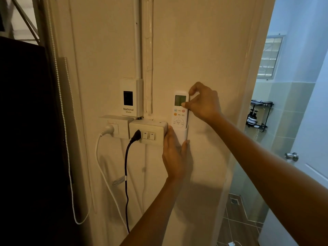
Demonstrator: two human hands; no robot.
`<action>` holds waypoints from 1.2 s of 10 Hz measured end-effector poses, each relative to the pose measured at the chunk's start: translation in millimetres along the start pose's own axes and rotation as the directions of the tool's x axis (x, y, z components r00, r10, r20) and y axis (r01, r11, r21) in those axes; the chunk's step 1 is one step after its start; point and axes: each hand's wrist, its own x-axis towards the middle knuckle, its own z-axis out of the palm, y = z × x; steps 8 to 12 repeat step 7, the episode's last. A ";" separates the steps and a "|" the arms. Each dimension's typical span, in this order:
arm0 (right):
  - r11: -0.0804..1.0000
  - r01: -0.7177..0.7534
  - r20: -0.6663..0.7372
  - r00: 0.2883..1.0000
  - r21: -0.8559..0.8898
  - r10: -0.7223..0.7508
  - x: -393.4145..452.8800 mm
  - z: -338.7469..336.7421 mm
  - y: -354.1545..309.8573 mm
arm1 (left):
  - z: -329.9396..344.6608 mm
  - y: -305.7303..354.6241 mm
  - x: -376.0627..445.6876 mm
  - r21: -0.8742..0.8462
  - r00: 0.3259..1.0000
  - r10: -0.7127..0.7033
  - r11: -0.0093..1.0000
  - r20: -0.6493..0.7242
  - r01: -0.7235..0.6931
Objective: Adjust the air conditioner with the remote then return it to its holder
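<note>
In the head view, the slim white plastic air-conditioner remote with a small grey-green display [180, 110] stands upright against the cream wall, its lower end seated in the white wall-mounted plastic holder [183, 134]. The display and coloured buttons show above the holder's rim.

The right hand [202, 102] comes in from four o'clock and pinches the remote's upper part: thumb on the front near the display's lower corner, curled fingers [194, 88] at the top right edge. The hand is mostly closed around that edge.

The left hand [174, 153] rises from six o'clock, fingers extended and held together, cupping the holder from its left side and underneath; the thumb tip shows just below the holder's base. It steadies the holder rather than gripping it.

At nine o'clock from the remote sits a beige socket and switch box with a black plug [148, 133], touching the left hand's fingertips. Above that, at ten o'clock, is a cream breaker box marked National [131, 97].

Whether the remote is being drawn out or pushed home cannot be told. Either way, the move should probably run straight along the holder's length, with the left hand bracing so the mount is not levered off the wall, clear of the nearby switches.
</note>
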 end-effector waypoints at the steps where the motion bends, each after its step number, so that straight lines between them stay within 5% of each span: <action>1: 0.996 0.091 0.009 0.996 0.011 -0.092 -2.9 0.6 1.6 | 1.4 -2.0 -0.1 -0.029 1.000 0.010 1.000 0.003 -0.010; 6: 0.996 0.046 0.059 0.997 0.082 -0.051 -4.1 -0.2 4.5 | -1.2 -4.3 1.6 -0.142 0.999 -0.036 0.989 0.030 0.040; 12: 0.994 0.026 -0.007 1.000 0.106 -0.026 -13.7 -10.2 1.8 | -1.7 -3.7 1.9 -0.079 1.000 0.012 0.997 -0.003 -0.012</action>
